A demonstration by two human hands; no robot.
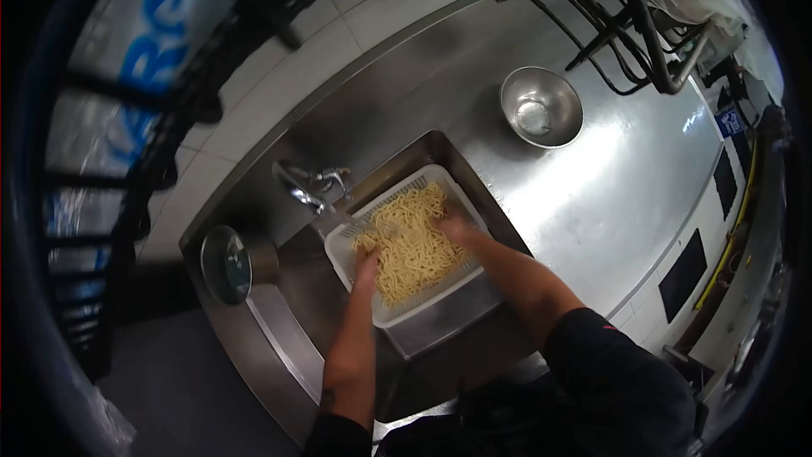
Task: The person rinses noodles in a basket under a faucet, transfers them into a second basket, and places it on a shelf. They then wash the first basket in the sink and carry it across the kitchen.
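Note:
Yellow noodles (414, 250) lie heaped in a white perforated plastic basket (397, 316), which sits in the steel sink (436, 148). My left hand (365, 266) is at the left side of the heap, its fingers curled into the noodles. On the opposite side my right hand (457, 227) also grips into the noodles, slightly blurred and with the fingertips covered by strands. Water appears to run from the chrome faucet (306, 195) onto the basket's left part.
A steel bowl (541, 107) stands on the steel counter (609, 195) at the upper right. Another round metal container (226, 265) is left of the sink. A dark wire rack (584, 17) hangs at the top right, and a black crate-like rack (161, 144) crosses the upper left.

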